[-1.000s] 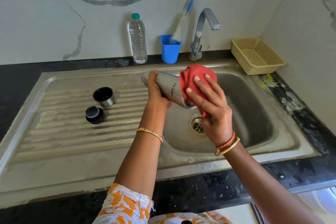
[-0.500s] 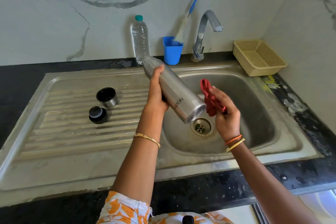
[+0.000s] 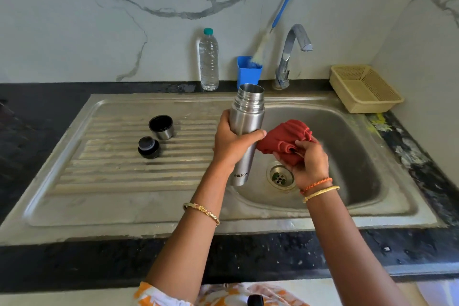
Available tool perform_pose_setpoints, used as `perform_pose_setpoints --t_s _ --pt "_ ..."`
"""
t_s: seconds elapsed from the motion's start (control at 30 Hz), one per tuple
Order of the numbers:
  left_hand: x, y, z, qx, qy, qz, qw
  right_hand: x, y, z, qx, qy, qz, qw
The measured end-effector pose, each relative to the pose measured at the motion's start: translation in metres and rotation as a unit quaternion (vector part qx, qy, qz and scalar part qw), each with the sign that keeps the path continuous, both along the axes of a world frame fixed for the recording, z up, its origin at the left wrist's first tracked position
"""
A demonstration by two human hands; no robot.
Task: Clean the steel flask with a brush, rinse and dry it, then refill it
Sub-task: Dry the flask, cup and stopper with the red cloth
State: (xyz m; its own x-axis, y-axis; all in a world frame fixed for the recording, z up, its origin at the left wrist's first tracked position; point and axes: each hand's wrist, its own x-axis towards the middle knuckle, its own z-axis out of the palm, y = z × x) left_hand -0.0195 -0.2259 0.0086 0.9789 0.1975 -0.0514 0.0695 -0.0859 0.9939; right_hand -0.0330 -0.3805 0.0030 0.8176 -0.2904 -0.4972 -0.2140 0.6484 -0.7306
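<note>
My left hand (image 3: 232, 143) grips the steel flask (image 3: 246, 117) around its middle and holds it nearly upright over the sink basin (image 3: 347, 156), open mouth up. My right hand (image 3: 306, 164) holds a bunched red cloth (image 3: 288, 138) just right of the flask, touching its side. The flask's steel cup lid (image 3: 161, 126) and black stopper (image 3: 148, 147) stand on the ribbed drainboard (image 3: 111, 171) to the left. A blue-handled bottle brush (image 3: 273, 22) leans in a blue cup (image 3: 248, 73) behind the sink. A clear water bottle (image 3: 209, 61) stands beside it.
The tap (image 3: 291, 52) rises behind the basin with its spout toward the right. A beige plastic basket (image 3: 365, 88) sits at the back right corner. Black counter (image 3: 273, 251) runs along the sink's front. The drain (image 3: 280, 177) lies below my hands.
The flask was tilted mouth-away with the cloth over its base; now my left hand has turned it upright. My right hand has pulled the cloth off and bunched it beside the flask.
</note>
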Motion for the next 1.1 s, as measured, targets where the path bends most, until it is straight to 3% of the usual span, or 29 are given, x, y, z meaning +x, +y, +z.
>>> perform_pose_setpoints --t_s 0.2,0.53,0.7,1.1 --pt "-0.034 0.016 0.012 0.027 -0.020 0.063 0.997 -0.012 0.014 0.005 0.103 -0.005 0.105 0.989" --pt "-0.067 0.092 0.040 0.023 -0.044 0.158 0.986 -0.030 0.081 0.003 0.118 0.064 0.211 0.968" --pt "-0.052 0.157 0.055 0.035 -0.063 0.186 0.980 -0.019 0.118 0.004 0.115 0.055 0.205 0.971" --pt "0.021 0.290 0.061 0.076 -0.066 0.124 0.987 0.020 0.229 0.016 0.106 0.016 0.151 0.983"
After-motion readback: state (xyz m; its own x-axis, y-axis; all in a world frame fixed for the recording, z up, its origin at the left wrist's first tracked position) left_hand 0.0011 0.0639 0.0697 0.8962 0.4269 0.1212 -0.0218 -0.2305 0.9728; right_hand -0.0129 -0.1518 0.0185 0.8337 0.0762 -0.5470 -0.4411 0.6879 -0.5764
